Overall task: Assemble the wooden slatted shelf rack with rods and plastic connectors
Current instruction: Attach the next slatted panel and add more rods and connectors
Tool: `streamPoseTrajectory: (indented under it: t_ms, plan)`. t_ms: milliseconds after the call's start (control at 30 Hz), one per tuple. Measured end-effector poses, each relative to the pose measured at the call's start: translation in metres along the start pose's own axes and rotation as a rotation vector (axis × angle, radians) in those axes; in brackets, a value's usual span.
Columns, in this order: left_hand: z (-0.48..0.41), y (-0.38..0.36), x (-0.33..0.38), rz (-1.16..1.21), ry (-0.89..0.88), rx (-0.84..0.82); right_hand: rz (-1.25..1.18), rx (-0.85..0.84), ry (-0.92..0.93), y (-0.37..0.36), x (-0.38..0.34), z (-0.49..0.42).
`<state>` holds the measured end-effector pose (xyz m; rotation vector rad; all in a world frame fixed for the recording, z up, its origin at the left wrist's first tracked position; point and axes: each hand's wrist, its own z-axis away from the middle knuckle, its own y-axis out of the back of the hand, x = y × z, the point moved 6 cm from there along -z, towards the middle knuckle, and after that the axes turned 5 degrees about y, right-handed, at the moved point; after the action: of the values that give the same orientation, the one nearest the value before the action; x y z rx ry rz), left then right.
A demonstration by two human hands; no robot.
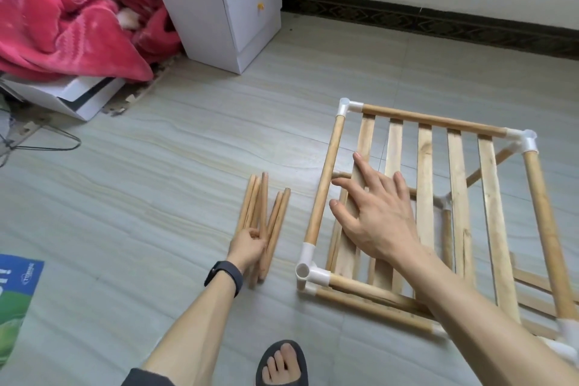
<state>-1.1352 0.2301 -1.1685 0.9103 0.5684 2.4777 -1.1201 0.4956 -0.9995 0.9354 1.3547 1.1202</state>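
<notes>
A partly built rack stands on the floor at the right: wooden rods joined by white plastic connectors, with several flat wooden slats across the top frame. A lower frame shows beneath it. My right hand lies flat, fingers spread, on the leftmost slats. Left of the rack lies a bundle of several loose wooden rods. My left hand, with a black wristband, is closed around the near part of that bundle.
A white cabinet with yellow knobs stands at the back, a pink blanket and white box to its left. A wire hanger lies on the floor. A printed sheet is at left. My sandalled foot is at the bottom.
</notes>
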Motion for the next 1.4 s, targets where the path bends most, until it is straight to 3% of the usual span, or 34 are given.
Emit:
streamPoseTrajectory:
  t_ms: [100,167,333,567,667,733,833,1000,1100,1400]
  plan:
    - [0.027,0.025,0.038,0.407,-0.076,-0.213,-0.028,-0.005,0.003,0.004,-0.002,0.003]
    - [0.052,0.046,0.075,0.456,-0.214,-0.287,-0.084,-0.003,0.006,0.008,-0.004,0.006]
    - [0.121,0.081,0.163,0.358,-0.52,-0.369,-0.526,0.052,-0.096,0.038,-0.006,-0.001]
    - [0.175,0.062,0.216,0.186,-0.647,-0.49,-1.234,0.245,-0.236,0.094,0.01,-0.009]
    - [0.178,0.045,0.222,0.016,-0.719,-0.476,-1.345,0.346,-0.26,0.105,0.027,-0.013]
    - [0.17,0.036,0.225,0.038,-0.749,-0.397,-1.326,0.414,-0.306,0.108,0.042,-0.014]
    - [0.147,0.031,0.235,0.164,-0.72,-0.078,-1.284,0.558,-0.389,0.116,0.073,-0.014]
    - [0.121,-0.014,0.233,-0.24,-0.547,0.108,-1.107,0.705,-0.435,0.133,0.09,-0.033]
    - [0.119,-0.02,0.23,-0.305,-0.56,0.268,-0.961,0.724,-0.35,0.144,0.078,-0.052]
    - [0.122,-0.024,0.232,-0.361,-0.613,0.35,-0.627,0.661,-0.107,0.157,0.051,-0.1]
